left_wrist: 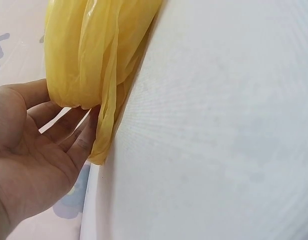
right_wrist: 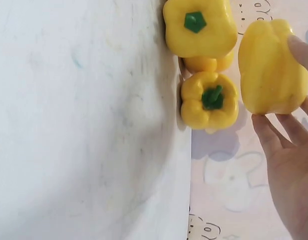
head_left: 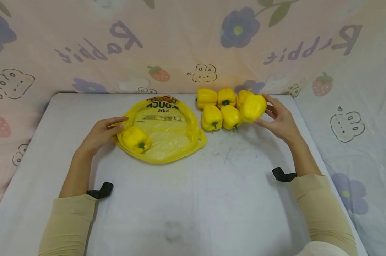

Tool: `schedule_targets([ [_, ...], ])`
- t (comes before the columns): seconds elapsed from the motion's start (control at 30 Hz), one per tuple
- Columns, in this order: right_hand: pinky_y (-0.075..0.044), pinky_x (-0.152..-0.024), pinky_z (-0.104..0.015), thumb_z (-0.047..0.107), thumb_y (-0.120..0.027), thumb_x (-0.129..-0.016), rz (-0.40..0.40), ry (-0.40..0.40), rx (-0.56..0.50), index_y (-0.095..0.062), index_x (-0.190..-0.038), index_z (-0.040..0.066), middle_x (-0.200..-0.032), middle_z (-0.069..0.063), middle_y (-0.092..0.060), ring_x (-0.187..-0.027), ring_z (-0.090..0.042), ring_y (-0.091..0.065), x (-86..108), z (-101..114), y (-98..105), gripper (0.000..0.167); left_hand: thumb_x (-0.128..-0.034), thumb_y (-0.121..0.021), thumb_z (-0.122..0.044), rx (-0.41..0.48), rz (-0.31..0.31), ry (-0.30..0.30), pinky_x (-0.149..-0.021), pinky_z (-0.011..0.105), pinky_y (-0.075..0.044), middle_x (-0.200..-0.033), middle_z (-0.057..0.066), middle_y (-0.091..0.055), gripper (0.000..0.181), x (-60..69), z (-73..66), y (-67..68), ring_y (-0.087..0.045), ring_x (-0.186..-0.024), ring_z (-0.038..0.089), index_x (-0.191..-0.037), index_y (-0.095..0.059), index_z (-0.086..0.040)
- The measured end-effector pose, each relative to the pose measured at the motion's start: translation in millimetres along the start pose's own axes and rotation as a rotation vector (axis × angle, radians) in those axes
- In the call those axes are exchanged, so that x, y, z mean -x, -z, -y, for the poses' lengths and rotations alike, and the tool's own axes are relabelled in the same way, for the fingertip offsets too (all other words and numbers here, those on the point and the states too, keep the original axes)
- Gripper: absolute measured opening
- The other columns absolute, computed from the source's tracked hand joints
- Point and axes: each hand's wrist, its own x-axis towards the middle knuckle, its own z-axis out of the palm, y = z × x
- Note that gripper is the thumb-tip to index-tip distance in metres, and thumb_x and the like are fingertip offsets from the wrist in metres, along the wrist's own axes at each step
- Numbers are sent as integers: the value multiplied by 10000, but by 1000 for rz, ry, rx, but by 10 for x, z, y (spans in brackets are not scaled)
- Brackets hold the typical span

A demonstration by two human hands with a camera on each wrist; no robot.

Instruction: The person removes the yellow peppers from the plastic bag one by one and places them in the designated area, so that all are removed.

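Observation:
A yellow plastic bag [head_left: 161,158] lies on the table with its mouth spread wide, printed lettering showing inside. One yellow bell pepper [head_left: 136,139] sits within it at the left side. My left hand [head_left: 100,135] holds the bag's left rim; in the left wrist view its fingers [left_wrist: 76,132] are at the gathered yellow film. At the back right, my right hand [head_left: 281,119] grips another yellow bell pepper [head_left: 254,107] between thumb and fingers. The right wrist view shows this held pepper [right_wrist: 272,70] raised off the table, beside the others.
Several more yellow bell peppers [head_left: 211,117] with green stems stand grouped at the table's back edge, right of the bag. A bag handle loop [head_left: 201,138] sticks out toward them. Behind the white table [head_left: 186,199] hangs a printed cloth [head_left: 180,42] with rabbits and flowers.

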Motion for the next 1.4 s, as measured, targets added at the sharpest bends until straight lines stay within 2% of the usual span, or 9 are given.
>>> schedule_targets([
  [0.2, -407, -1057, -265, -9, -789, -822, 25, -39, 28, -343, -1554, 166, -1577, -70, -355, -1360, -323, -439, -35, -304, 96, 875, -1030, -542, -341, 14, 2, -5, -1166, 564, -181, -1585, 147, -326, 520, 13, -16, -3, -223, -1471, 348, -1481, -471, -94],
  [0.4, -426, -993, -173, 56, -800, -834, 77, -136, 43, -327, -1564, 247, -1593, -45, -328, -1363, -362, -429, -29, -427, 156, 890, -1026, -544, -358, 24, 2, -2, -1172, 555, -168, -1585, 145, -326, 532, -2, 0, -5, -213, -1477, 342, -1479, -472, -88],
  [0.47, -427, -995, -183, 53, -792, -842, 91, -156, 33, -317, -1567, 258, -1600, -54, -313, -1368, -368, -422, -24, -454, 164, 891, -1026, -545, -361, 28, 4, 1, -1173, 557, -165, -1586, 143, -325, 535, -3, 8, -5, -213, -1476, 342, -1480, -471, -89],
  [0.63, -427, -1024, -261, 23, -781, -842, 107, -151, 16, -303, -1573, 215, -1602, -74, -303, -1360, -375, -419, -7, -492, 170, 894, -1026, -546, -354, 34, 7, 5, -1173, 556, -159, -1585, 140, -328, 527, 0, 17, -7, -216, -1473, 338, -1480, -473, -96],
  [0.9, -425, -1035, -296, 68, -776, -861, 156, -170, 6, -290, -1578, 244, -1620, -58, -267, -1364, -377, -413, 22, -570, 164, 884, -1030, -542, -341, 18, 9, 10, -1167, 561, -178, -1582, 147, -330, 517, 4, -15, -6, -229, -1466, 347, -1473, -477, -83],
  [1.2, -415, -1038, -244, 58, -781, -853, 168, -185, -28, -299, -1575, 229, -1629, -41, -252, -1378, -356, -396, -5, -648, 106, 885, -1033, -535, -338, 16, 4, 3, -1170, 568, -158, -1580, 159, -332, 515, -1, -22, -1, -215, -1472, 356, -1474, -476, -79],
  [1.3, -402, -1057, -274, 20, -773, -850, 169, -192, -47, -292, -1577, 202, -1632, -63, -239, -1383, -364, -385, -12, -673, 87, 890, -1036, -530, -330, 23, 2, -2, -1167, 576, -156, -1576, 171, -334, 515, -3, -15, -9, -216, -1469, 367, -1478, -470, -73],
  [1.4, -377, -1087, -361, 11, -768, -852, 175, -209, -36, -279, -1580, 174, -1633, -90, -229, -1382, -380, -377, -5, -649, 72, 893, -1039, -524, -321, 27, 2, -12, -1163, 584, -156, -1574, 185, -332, 519, 3, -13, -17, -219, -1465, 381, -1482, -458, -60],
])
